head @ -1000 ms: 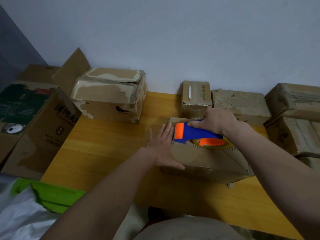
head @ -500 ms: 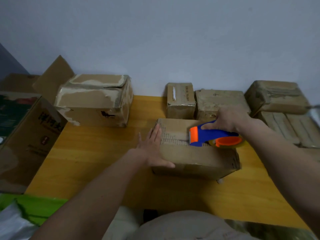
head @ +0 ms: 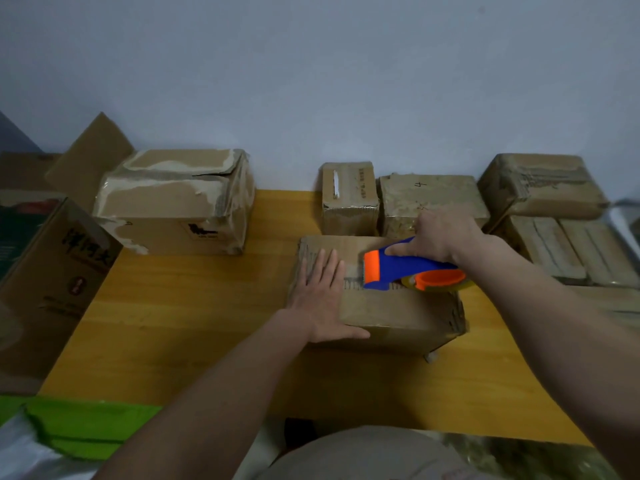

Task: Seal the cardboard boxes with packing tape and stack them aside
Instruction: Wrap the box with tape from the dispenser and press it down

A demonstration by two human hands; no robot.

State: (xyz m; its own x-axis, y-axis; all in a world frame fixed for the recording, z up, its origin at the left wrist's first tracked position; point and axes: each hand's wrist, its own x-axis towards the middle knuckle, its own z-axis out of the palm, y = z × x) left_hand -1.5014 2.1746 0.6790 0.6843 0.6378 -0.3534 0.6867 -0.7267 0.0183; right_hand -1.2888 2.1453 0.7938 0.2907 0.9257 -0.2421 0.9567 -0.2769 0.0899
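While the box is braced: cardboard box (head: 388, 306) sits mid-way on the wooden table (head: 194, 306).
Left hand (head: 320, 299): flat, fingers straight, pressing the box's left top edge.
Right hand (head: 441, 237): grips the tape dispenser (head: 401, 270) — blue and orange — resting on the box's centre seam.
Behind: taped boxes (head: 429, 199) along the wall.
Left: large box (head: 176, 202), well apart.

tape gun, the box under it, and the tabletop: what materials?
Tape gun: looks like moulded plastic, smooth blue and orange. Box: corrugated cardboard, matte brown, fluted edges showing along the flaps. Tabletop: probably wood or wood-look laminate, yellowish with faint grain.
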